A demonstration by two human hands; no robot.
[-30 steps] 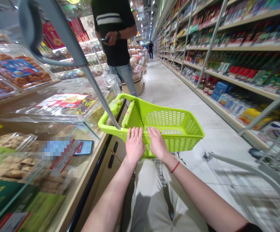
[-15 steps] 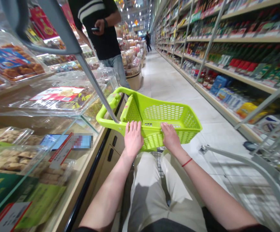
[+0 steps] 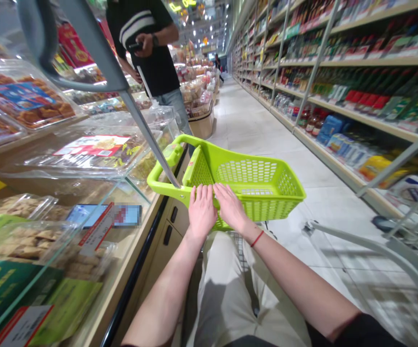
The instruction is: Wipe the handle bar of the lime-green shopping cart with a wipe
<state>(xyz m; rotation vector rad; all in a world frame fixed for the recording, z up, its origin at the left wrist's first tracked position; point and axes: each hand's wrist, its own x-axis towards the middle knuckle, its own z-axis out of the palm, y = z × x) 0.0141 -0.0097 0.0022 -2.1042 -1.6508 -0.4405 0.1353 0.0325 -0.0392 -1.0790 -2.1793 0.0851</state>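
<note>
A bright green plastic shopping basket (image 3: pixel 259 176) with slotted sides stretches across in front of my legs. My left hand (image 3: pixel 202 212) lies over its near rim, fingers together and bent across the edge. Right beside it, almost touching, my right hand (image 3: pixel 230 205) grips the same rim, with a thin red cord on that wrist. Both thumbs are hidden. A metal post (image 3: pixel 147 137) rises from the basket's left end to a grey loop handle (image 3: pixel 111 65). I see nothing inside the basket.
At left stands a glass-edged counter with packaged snacks (image 3: pixel 24 243) and a phone (image 3: pixel 104 215). A person (image 3: pixel 154 53) holding a dark object is beyond it. Stocked shelves (image 3: pixel 357 77) line the right side. A grey metal frame (image 3: pixel 371 243) stands at lower right. Tiled aisle floor (image 3: pixel 238 115) runs ahead.
My right hand has slid left along the rim until it lies beside my left hand. The left hand keeps its place on the basket. The view has shifted slightly.
</note>
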